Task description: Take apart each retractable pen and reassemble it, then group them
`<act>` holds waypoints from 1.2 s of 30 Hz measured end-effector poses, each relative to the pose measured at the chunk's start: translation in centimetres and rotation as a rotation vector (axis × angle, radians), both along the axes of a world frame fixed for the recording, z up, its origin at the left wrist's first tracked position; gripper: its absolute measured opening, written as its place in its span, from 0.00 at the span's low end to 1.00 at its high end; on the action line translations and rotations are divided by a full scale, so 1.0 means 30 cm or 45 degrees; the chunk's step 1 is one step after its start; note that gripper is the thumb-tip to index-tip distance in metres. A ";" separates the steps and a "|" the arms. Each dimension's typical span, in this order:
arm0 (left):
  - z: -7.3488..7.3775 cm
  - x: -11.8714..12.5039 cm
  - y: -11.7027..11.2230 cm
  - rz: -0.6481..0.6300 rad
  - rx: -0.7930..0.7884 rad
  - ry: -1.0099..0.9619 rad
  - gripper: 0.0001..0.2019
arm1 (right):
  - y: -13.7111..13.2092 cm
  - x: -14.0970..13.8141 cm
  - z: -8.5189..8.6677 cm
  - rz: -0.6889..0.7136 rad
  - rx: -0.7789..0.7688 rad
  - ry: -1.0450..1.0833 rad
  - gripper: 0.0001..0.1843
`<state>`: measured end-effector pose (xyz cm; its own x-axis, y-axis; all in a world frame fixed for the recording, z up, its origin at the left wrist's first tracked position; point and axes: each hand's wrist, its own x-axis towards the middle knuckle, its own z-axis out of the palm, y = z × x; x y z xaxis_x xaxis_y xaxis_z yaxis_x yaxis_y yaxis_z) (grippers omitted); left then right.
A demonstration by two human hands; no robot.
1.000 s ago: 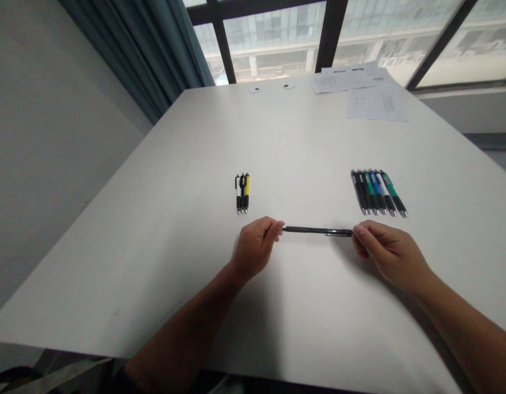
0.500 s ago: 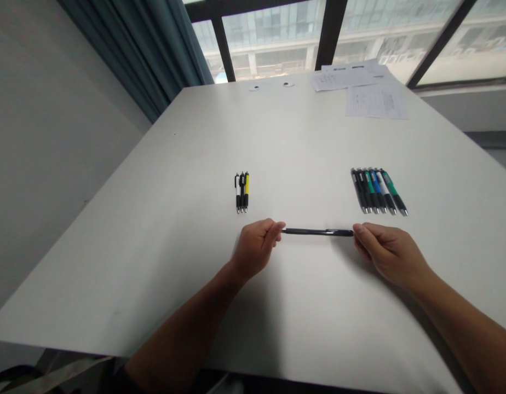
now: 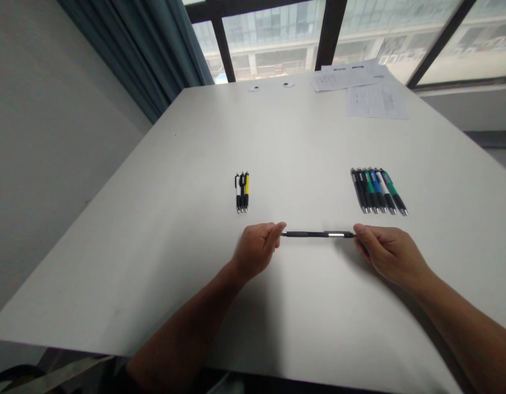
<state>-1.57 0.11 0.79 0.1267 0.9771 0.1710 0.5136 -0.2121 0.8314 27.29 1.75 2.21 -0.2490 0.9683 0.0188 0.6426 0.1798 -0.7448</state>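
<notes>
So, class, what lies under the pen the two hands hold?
The white table lies under the pen; its ends are hidden by the left hand and right hand.

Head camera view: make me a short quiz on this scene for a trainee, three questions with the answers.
1. True or false: the black pen is held at one end by the left hand and at the other by the right hand.
2. Fill in the blank: the ___ hand is nearer the row of pens.
3. Which includes a yellow pen? A, the row of pens; B, the small group of pens.

Key: 1 true; 2 right; 3 B.
</notes>
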 end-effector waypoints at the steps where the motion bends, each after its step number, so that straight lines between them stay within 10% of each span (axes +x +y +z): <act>1: 0.002 0.001 0.000 -0.001 -0.005 -0.004 0.32 | 0.000 0.001 -0.001 0.003 0.000 -0.003 0.35; 36: -0.011 0.005 0.017 0.081 -0.055 -0.171 0.09 | 0.004 0.020 -0.043 0.011 -0.216 0.197 0.22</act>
<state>-1.43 0.61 0.47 0.0428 0.9892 0.1399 0.4084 -0.1451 0.9012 27.88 1.85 0.91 -0.2641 0.9588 -0.1052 0.5177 0.0488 -0.8542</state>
